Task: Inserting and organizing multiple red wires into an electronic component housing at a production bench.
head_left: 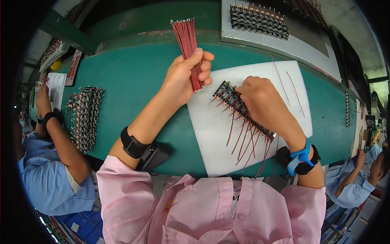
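Observation:
My left hand (pixel 178 77) is wrapped round a bundle of dark red wires (pixel 185 38), held upright above the green table with its pale tips at the top and bottom. Fingers of my right hand (pixel 262 99) are bent and pressed together over a strip of small black circuit boards (pixel 226 92). What they pinch is hidden beneath the hand. The strip lies slantwise on a white foam sheet (pixel 207 134), and several red wires (pixel 243 142) trail from it toward me. Beyond my right hand, a few loose wires (pixel 295 91) lie on the foam.
Stacked black circuit boards (pixel 87 118) stand on the green table (pixel 134 73) at left. A grey metal box (pixel 302 51) at the back right bears another board panel (pixel 260 22). Co-workers in blue sit on either side; one's hand (pixel 42 101) shows at far left.

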A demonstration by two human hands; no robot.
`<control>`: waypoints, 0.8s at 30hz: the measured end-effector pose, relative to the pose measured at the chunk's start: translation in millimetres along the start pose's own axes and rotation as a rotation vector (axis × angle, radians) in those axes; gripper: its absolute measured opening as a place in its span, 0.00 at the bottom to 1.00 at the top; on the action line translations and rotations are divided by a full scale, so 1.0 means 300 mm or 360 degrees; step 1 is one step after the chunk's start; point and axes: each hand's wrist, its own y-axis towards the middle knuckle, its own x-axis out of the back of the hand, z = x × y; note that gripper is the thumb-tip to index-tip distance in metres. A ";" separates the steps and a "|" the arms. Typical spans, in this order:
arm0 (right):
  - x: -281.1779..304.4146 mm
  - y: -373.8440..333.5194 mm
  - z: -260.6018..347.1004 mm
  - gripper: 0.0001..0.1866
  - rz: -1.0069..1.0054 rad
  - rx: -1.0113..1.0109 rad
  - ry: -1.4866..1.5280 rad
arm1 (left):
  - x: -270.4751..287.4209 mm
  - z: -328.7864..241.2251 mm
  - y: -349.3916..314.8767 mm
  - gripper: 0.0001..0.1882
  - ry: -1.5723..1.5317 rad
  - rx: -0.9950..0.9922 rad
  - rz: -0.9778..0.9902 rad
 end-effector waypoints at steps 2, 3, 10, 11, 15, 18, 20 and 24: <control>0.044 0.007 -0.018 0.03 0.0000 -0.0206 0.0334 | -0.088 -0.001 0.009 0.16 -0.0032 -0.0010 -0.0031; 0.064 0.018 -0.016 0.03 -0.0012 -0.0207 0.0329 | -0.139 -0.008 0.006 0.16 -0.0063 -0.0029 -0.0071; 0.086 0.066 -0.033 0.07 -0.0120 -0.0769 0.1229 | -0.276 0.018 0.015 0.19 0.0091 -0.0165 0.0258; 0.079 0.094 0.000 0.07 -0.0104 -0.0728 0.1266 | -0.249 0.003 0.000 0.19 0.0093 -0.0158 0.0286; 0.083 0.109 0.100 0.09 -0.0049 -0.0794 0.1074 | -0.186 -0.017 -0.070 0.21 0.0111 -0.0188 0.0299; 0.084 0.114 0.160 0.08 -0.0093 -0.0953 0.1098 | -0.149 -0.013 -0.098 0.21 0.0058 -0.0230 0.0321; 0.091 0.108 0.170 0.08 -0.0107 -0.0977 0.1129 | -0.151 -0.006 -0.099 0.21 0.0020 -0.0225 0.0382; 0.095 0.095 0.141 0.09 -0.0196 -0.1058 0.1356 | -0.175 0.012 -0.073 0.20 -0.0063 -0.0318 0.0149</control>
